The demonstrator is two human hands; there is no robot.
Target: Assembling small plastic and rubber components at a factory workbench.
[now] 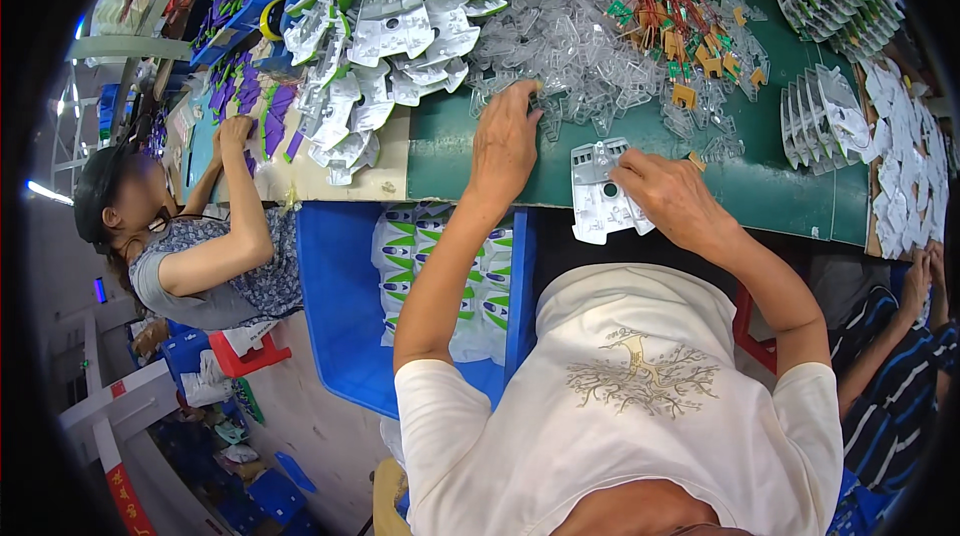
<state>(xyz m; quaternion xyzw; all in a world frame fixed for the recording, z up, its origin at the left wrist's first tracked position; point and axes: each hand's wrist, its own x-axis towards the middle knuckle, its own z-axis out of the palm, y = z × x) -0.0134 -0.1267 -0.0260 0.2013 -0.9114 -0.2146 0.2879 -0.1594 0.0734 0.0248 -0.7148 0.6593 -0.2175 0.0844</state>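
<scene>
White tree-printed shirt nearest, the right hand pinches a white housing while the left hand, its grip unclear, is at clear parts on the desk.

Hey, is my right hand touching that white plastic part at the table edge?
Touching: the head view shows the right hand gripping the white plastic part near its upper right corner.
</scene>
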